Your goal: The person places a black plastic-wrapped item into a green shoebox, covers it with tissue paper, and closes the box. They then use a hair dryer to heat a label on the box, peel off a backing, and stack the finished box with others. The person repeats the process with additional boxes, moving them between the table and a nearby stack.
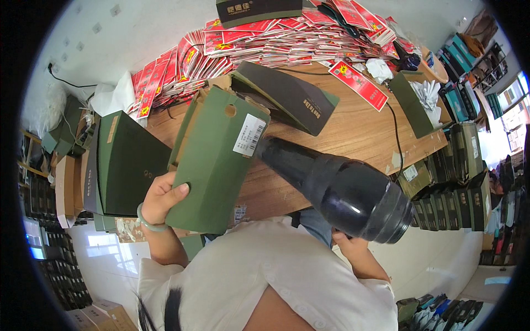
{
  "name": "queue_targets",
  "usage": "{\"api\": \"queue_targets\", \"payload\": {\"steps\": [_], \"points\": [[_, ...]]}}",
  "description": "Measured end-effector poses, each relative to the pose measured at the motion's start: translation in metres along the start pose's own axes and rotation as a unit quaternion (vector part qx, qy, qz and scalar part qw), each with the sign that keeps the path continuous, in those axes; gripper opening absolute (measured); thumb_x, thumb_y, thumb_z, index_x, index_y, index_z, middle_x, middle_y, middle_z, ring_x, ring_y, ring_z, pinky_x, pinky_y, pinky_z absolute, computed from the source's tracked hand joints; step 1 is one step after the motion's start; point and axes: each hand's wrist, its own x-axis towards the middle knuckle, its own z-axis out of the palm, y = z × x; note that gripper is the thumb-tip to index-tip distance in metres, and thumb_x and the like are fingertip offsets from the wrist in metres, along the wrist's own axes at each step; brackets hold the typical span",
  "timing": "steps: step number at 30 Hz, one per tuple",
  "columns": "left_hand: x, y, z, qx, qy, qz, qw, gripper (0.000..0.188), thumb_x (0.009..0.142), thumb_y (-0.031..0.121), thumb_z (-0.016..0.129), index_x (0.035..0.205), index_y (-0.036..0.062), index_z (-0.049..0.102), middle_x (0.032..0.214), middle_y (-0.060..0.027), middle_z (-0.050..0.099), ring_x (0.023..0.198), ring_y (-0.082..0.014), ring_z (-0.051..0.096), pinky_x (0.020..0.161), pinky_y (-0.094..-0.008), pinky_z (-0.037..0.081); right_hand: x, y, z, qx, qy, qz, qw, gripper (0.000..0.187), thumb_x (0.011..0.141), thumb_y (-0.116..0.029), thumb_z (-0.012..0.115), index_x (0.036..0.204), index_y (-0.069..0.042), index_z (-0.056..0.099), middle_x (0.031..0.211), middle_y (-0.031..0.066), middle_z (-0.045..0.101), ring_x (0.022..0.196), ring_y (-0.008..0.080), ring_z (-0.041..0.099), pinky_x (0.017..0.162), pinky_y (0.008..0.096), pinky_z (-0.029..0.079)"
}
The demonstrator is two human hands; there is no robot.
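My left hand (161, 199) grips the end of an open green shoe box (212, 165), thumb on its near edge. A bangle sits on that wrist. The box is tilted over the table, and a white barcode label (249, 135) shows at its right edge. My right hand (352, 246) is closed under a large black hair dryer (353, 190), whose body hides the handle and most of the fingers. Its narrow nozzle points left and ends close to the label. A dark lid with green inner sides (287, 94) lies just behind the box.
Red printed cards (287, 41) are heaped along the wall, and a dark box (258, 12) rests on them. Another green box (130, 165) stands at left. A box of crumpled paper (413, 105) sits right. A black cable (395, 132) crosses the wooden table (353, 129).
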Motion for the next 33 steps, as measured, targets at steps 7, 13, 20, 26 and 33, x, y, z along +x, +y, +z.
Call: {"api": "queue_targets", "payload": {"steps": [7,13,20,26,33], "points": [[0.000,-0.001,-0.002,-0.002,0.004,0.006,1.000,0.025,0.093,0.014,0.059,0.109,-0.0047,0.060,0.096,-0.0083,0.067,0.082,-0.0111,0.061,0.074,-0.0249,0.049,-0.005,0.003,0.004,0.058,0.025,0.014,0.998,0.042,0.087,-0.028,0.069,0.108,0.005,0.051,0.065,0.0082,0.057,0.048,0.0123,0.053,0.043,0.0242,0.043],[0.000,-0.004,-0.006,-0.012,-0.006,-0.001,1.000,0.025,0.093,0.013,0.059,0.110,-0.0050,0.060,0.095,-0.0084,0.067,0.082,-0.0108,0.061,0.074,-0.0243,0.049,0.012,-0.016,0.007,0.218,0.063,0.102,0.969,0.042,0.087,-0.031,0.067,0.106,0.004,0.053,0.061,0.0066,0.056,0.045,0.0119,0.053,0.042,0.0235,0.042],[-0.003,-0.002,-0.003,-0.019,-0.018,-0.011,1.000,0.027,0.092,0.013,0.059,0.112,-0.0061,0.059,0.097,-0.0086,0.067,0.083,-0.0113,0.061,0.074,-0.0245,0.049,0.033,-0.024,0.000,0.206,0.073,0.116,0.969,0.044,0.086,-0.040,0.067,0.095,0.001,0.053,0.061,0.0067,0.056,0.044,0.0118,0.052,0.041,0.0238,0.042],[-0.003,-0.002,-0.002,-0.010,-0.026,-0.021,0.999,0.028,0.092,0.014,0.060,0.111,-0.0064,0.059,0.097,-0.0081,0.067,0.083,-0.0112,0.061,0.074,-0.0247,0.049,0.035,-0.022,-0.002,0.194,0.075,0.095,0.974,0.047,0.086,-0.043,0.067,0.097,0.001,0.054,0.060,0.0071,0.055,0.043,0.0120,0.051,0.041,0.0236,0.041],[-0.001,-0.003,0.001,-0.004,-0.028,-0.029,0.999,0.028,0.092,0.014,0.060,0.111,-0.0061,0.060,0.096,-0.0080,0.067,0.083,-0.0109,0.061,0.074,-0.0246,0.048,0.041,-0.029,0.001,0.212,0.073,0.083,0.971,0.049,0.086,-0.043,0.067,0.096,0.003,0.053,0.058,0.0070,0.054,0.043,0.0123,0.051,0.041,0.0238,0.042]]}}
